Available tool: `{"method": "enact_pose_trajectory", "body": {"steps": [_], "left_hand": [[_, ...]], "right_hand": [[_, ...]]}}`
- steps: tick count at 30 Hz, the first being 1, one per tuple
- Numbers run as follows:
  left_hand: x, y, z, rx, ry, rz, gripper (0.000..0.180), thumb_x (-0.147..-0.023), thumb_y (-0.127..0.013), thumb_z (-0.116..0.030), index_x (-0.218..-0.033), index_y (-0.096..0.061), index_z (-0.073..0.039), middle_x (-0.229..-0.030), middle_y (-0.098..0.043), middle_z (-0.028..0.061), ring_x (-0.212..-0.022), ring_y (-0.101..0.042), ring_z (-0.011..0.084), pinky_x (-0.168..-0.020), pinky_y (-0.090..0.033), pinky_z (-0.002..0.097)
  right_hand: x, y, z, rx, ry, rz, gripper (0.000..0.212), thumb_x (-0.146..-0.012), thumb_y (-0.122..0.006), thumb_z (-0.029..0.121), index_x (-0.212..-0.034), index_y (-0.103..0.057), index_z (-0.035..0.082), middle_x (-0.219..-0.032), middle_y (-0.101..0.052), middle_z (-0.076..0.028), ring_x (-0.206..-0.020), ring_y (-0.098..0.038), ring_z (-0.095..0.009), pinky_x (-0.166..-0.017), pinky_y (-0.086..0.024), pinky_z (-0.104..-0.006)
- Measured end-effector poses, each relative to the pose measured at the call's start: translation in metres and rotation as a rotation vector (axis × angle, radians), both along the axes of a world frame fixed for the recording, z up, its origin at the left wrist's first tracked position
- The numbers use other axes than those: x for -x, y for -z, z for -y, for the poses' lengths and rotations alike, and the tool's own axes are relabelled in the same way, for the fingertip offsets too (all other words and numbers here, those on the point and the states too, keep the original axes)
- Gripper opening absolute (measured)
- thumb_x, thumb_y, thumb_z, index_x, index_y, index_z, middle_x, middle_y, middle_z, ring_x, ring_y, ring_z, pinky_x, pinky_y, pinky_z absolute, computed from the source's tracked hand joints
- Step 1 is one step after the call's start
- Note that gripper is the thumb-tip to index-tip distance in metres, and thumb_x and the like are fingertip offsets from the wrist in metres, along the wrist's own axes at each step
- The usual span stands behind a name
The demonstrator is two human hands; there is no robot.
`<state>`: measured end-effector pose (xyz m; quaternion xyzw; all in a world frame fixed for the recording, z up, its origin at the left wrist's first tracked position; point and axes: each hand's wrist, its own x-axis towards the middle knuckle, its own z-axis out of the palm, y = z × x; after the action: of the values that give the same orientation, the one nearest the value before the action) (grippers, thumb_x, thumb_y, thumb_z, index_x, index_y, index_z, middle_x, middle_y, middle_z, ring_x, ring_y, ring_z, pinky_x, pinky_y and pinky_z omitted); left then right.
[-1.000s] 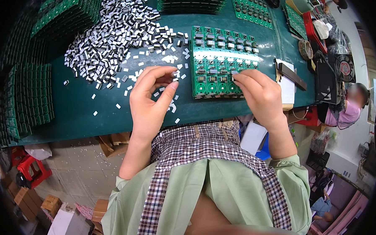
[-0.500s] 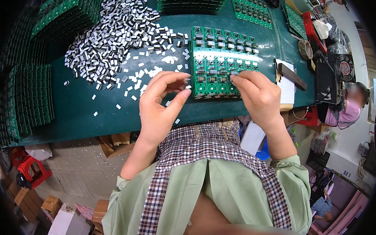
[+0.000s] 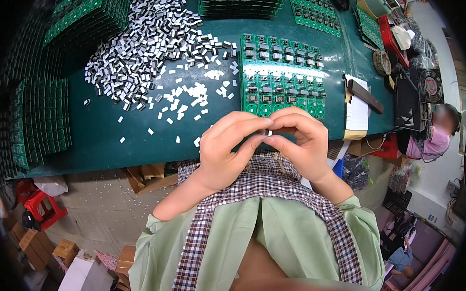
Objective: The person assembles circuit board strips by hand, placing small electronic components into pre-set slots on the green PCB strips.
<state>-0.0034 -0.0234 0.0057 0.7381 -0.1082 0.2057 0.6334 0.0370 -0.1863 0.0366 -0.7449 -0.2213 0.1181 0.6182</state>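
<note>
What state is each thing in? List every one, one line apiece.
Left hand: raised near the table edge, fingertips pinching a small component.
Right hand: fingertips meeting the left's on the same component.
Green circuit board panel: flat on the table, partly populated.
Pile of small components: loose, scattered.
Stacked green boards: piled at the left.
Notepad: lying flat.

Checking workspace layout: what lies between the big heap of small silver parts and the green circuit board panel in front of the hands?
In the head view, scattered loose white parts lie on the green table between the heap and the panel.
</note>
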Motion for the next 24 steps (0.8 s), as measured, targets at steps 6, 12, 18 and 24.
{"method": "enact_pose_trajectory", "body": {"steps": [6,12,18,24], "left_hand": [[0.002,0.002,0.001,0.095,0.023,-0.062,0.02,-0.07,-0.07,0.006,-0.089,-0.064,0.001,-0.083,-0.065,0.0112,-0.079,-0.063,0.0207,-0.069,-0.05,0.0293],[0.001,0.003,0.002,0.122,0.091,-0.139,0.015,-0.072,-0.069,0.003,-0.084,-0.061,0.0,-0.082,-0.062,0.0095,-0.076,-0.062,0.0226,-0.065,-0.049,0.0301],[-0.001,0.004,0.002,0.047,0.122,-0.074,0.015,-0.073,-0.065,0.006,-0.085,-0.057,0.001,-0.082,-0.059,0.0112,-0.073,-0.06,0.0256,-0.063,-0.048,0.0324],[-0.001,0.005,0.005,0.097,0.176,0.012,0.018,-0.073,-0.06,0.01,-0.088,-0.055,0.0,-0.081,-0.057,0.0128,-0.073,-0.058,0.0283,-0.063,-0.048,0.0353]], "right_hand": [[0.001,0.003,0.005,-0.046,0.01,-0.024,0.018,-0.073,-0.072,-0.003,-0.09,-0.065,-0.003,-0.092,-0.063,-0.011,-0.086,-0.064,-0.017,-0.076,-0.056,-0.0283],[-0.002,0.005,0.009,-0.046,-0.03,0.03,0.02,-0.071,-0.074,-0.004,-0.089,-0.065,-0.003,-0.091,-0.063,-0.011,-0.084,-0.064,-0.016,-0.073,-0.057,-0.0276],[-0.002,0.006,0.009,-0.053,-0.048,0.032,0.021,-0.07,-0.073,-0.006,-0.089,-0.065,-0.004,-0.091,-0.063,-0.012,-0.084,-0.064,-0.017,-0.074,-0.057,-0.028],[-0.005,0.001,0.012,0.03,-0.112,0.122,0.021,-0.068,-0.073,-0.006,-0.087,-0.063,-0.003,-0.089,-0.062,-0.011,-0.081,-0.063,-0.017,-0.07,-0.056,-0.0269]]}}
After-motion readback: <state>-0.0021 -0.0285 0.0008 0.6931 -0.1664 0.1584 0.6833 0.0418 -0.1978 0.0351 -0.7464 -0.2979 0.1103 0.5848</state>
